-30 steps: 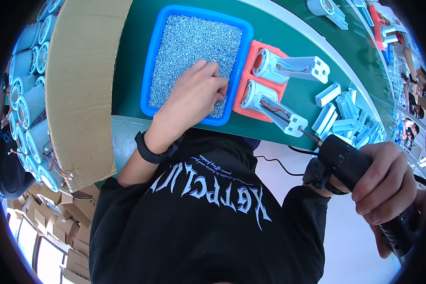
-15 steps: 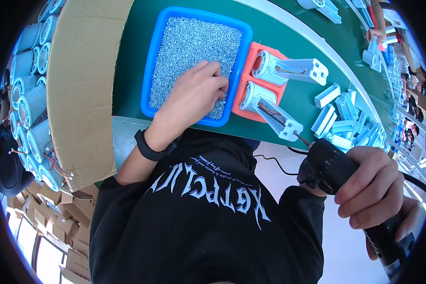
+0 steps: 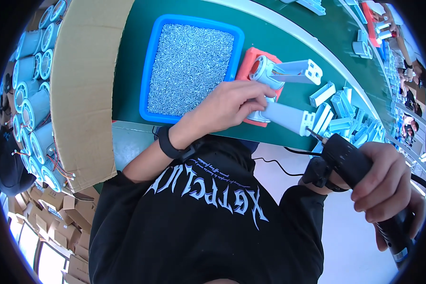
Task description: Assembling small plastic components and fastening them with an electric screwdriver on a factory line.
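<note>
**Part between left hand and driver**

The near part sits at the lower end of the red foam, to the right of the left hand. Its long axis runs from the round base, rightward and slightly toward the wearer, to an end plate; the closed back faces upward. The left hand is the nearer: its bent fingers lie over the base, though whether the grip is clamped there or only resting cannot be told. The right hand, well apart from the part, has its grip closed around the driver. The bit points up and left at the plate, on a steeper line than the part; contact is too small to confirm. A twin part stands just beyond, also in the foam. Left of the foam, a blue tray of screws rests on the green surface.
</note>
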Demonstrator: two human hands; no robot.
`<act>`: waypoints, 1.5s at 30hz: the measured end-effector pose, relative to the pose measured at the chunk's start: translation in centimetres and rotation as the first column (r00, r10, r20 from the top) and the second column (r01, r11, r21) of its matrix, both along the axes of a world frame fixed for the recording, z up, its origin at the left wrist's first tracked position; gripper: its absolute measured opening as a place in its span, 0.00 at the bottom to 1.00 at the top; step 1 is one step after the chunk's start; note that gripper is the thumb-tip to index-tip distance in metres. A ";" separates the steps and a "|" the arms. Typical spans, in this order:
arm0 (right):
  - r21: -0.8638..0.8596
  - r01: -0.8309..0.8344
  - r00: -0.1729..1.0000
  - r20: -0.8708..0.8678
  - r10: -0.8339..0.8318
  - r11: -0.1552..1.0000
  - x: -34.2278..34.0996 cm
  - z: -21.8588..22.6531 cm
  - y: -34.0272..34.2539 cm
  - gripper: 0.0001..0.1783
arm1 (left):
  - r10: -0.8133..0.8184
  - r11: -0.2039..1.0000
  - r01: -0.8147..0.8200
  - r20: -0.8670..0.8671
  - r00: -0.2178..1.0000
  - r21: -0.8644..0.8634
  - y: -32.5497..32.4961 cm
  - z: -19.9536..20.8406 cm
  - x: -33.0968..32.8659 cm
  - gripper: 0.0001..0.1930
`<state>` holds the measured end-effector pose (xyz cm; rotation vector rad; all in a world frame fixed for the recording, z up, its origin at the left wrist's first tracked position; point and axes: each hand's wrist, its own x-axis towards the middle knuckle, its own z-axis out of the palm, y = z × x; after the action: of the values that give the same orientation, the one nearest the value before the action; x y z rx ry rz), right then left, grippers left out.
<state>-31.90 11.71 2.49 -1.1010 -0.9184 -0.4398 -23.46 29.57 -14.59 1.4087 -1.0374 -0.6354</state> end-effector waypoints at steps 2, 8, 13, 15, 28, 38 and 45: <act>-0.029 0.031 0.999 -0.031 -0.032 0.999 -0.1 -0.1 0.4 0.19 | -0.014 0.999 0.018 0.100 0.995 -0.035 0.1 -0.1 0.2 0.04; -0.065 -0.174 0.980 0.084 0.179 0.983 2.0 -0.6 -0.2 0.27 | -0.031 0.995 0.061 0.344 0.938 -0.076 0.8 -0.1 0.6 0.08; -0.078 -0.335 0.928 0.146 0.343 0.939 3.1 0.0 0.3 0.26 | 0.050 0.992 0.008 0.447 0.893 -0.128 1.5 -0.1 -0.1 0.08; -0.077 -0.271 0.962 0.015 0.273 0.960 2.9 0.3 0.5 0.25 | 0.058 0.992 -0.001 0.439 0.897 -0.129 1.5 0.0 -0.3 0.09; 0.143 0.354 0.928 0.070 -0.366 0.925 -6.6 7.0 -4.7 0.23 | 0.007 0.999 -0.035 0.623 0.782 0.033 1.6 1.2 -1.0 0.09; 0.157 0.543 0.831 0.041 -0.555 0.825 -5.5 6.6 -5.9 0.33 | -0.178 0.982 0.113 0.549 0.816 0.152 2.0 2.3 1.0 0.08; 0.023 0.547 0.832 0.092 -0.547 0.837 -2.8 5.0 -4.7 0.30 | 0.073 0.983 -0.100 0.173 0.982 0.156 0.4 4.2 4.0 0.05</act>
<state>-34.69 6.99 7.48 -1.3564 -0.6704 -0.9723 -19.45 29.94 -10.41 1.6650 -1.0670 -0.5556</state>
